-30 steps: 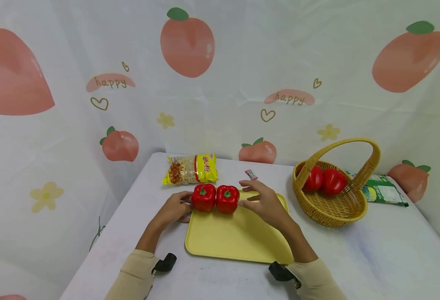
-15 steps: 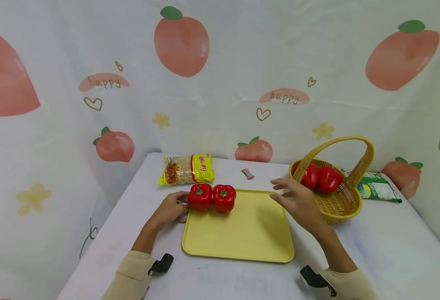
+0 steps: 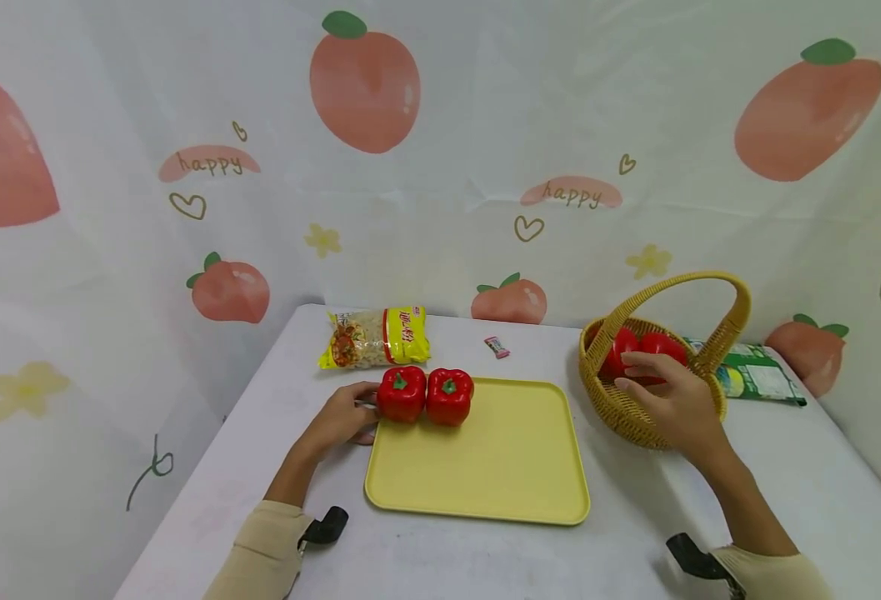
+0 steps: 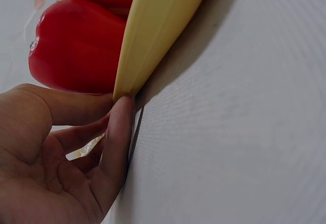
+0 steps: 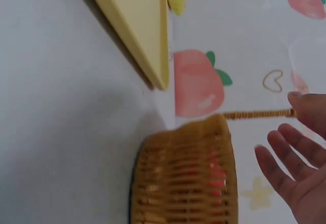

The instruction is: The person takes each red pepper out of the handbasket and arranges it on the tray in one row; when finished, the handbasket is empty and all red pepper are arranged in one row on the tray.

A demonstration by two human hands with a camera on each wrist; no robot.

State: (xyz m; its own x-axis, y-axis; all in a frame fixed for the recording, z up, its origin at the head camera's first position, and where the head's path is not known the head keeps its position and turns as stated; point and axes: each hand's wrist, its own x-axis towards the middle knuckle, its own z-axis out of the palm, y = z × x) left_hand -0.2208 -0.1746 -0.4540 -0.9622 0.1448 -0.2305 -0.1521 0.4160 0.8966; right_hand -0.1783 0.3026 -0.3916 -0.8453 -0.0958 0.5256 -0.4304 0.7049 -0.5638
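Observation:
Two red bell peppers [image 3: 449,397] stand side by side on the yellow tray [image 3: 485,475], at its far left corner. My left hand [image 3: 342,417] is at that corner, beside the left pepper [image 3: 401,394]; in the left wrist view, its fingertips [image 4: 121,117] pinch the tray's rim. My right hand [image 3: 676,404] hovers over the near side of the wicker basket [image 3: 635,429], fingers spread apart and holding nothing. Inside the basket lie two more red bell peppers [image 3: 622,348], partly hidden by the hand and the handle.
A yellow bag of dry food [image 3: 376,337] lies behind the tray. A small pink wrapped candy [image 3: 497,347] is on the table to its right. Behind the basket sits a green packet [image 3: 766,375]. The basket's tall handle [image 3: 728,308] arches over its opening. A printed curtain [image 3: 440,167] backs the table.
My right hand has moved right, from beside the peppers on the tray to above the basket. My left hand stays at the tray's corner.

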